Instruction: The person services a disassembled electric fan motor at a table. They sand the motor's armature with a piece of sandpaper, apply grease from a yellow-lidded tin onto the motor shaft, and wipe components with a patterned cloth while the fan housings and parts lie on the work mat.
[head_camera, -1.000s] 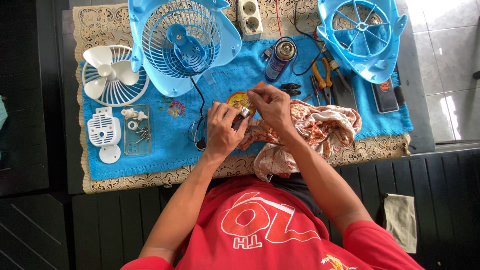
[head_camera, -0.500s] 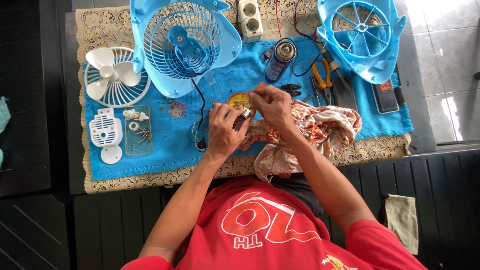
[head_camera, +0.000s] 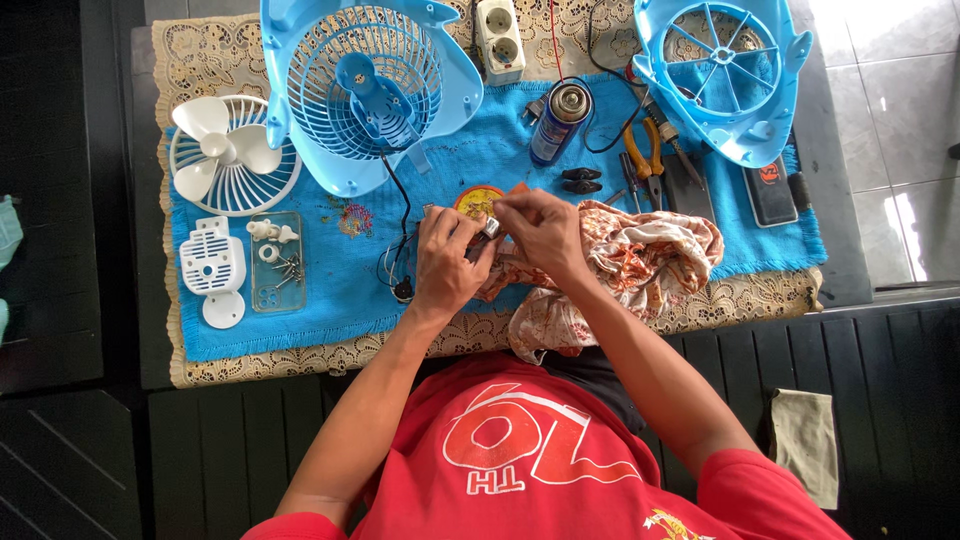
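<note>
a blue cloth (head_camera: 470, 190) covers most of the table, laid over a cream lace runner (head_camera: 300, 358) whose edge shows along the near side. at about 11 o'clock from the hands lies the blue fan housing (head_camera: 300, 150) with its round grille, a black wire running from it down toward the hands. at 1 o'clock, well apart, sits the second blue fan shell (head_camera: 745, 135) with open spokes. a patterned orange and white rag (head_camera: 640, 260) is bunched at 3 o'clock, touching the right wrist and spilling over the table edge. at 9 to 10 o'clock lies the white fan blade (head_camera: 222, 145) on its white guard, and below it a white vented motor cover (head_camera: 210, 265) beside a clear tray (head_camera: 277, 262) of screws and small white parts. at 12 to 1 o'clock lie a spray can (head_camera: 560, 120), orange-handled pliers (head_camera: 648, 150) and a white power strip (head_camera: 500, 40) at the far edge. the left hand (head_camera: 445, 265) is curled around a small metal motor part (head_camera: 488, 229) at the centre of the cloth, gripping it from below, while the right hand (head_camera: 540, 230) pinches the same part from above with thumb and fingertips, the two hands touching. just behind them at 12 o'clock a round yellow tin (head_camera: 478, 200) is partly hidden by the fingers.
</note>
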